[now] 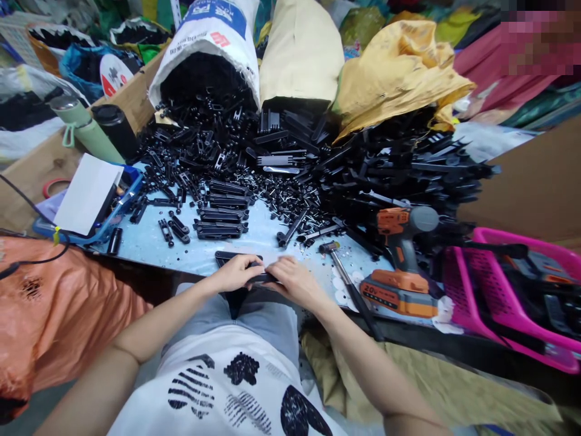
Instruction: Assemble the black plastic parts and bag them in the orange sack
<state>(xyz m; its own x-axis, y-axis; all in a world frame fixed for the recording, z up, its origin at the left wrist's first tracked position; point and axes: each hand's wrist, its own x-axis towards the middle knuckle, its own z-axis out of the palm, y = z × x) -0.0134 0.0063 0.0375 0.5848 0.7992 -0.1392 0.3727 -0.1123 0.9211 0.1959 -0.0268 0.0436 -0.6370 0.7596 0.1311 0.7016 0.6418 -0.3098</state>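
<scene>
My left hand (pixel 236 272) and my right hand (pixel 293 280) meet at the near edge of the light blue table (pixel 149 242). Both are closed on a black plastic part (pixel 227 259) that lies flat on the table edge, fingers curled over it. Much of the part is hidden under my fingers. A stack of similar long black parts (pixel 222 215) sits just beyond my hands. A huge heap of black plastic pieces (pixel 318 163) covers the back of the table.
An orange cordless drill (pixel 402 260) stands right of my hands, with a small hammer (pixel 345 278) beside it. A pink basket (pixel 508 290) is at the far right. White and yellow sacks (pixel 213 42) spill parts at the back. A green bottle (pixel 86 130) stands at left.
</scene>
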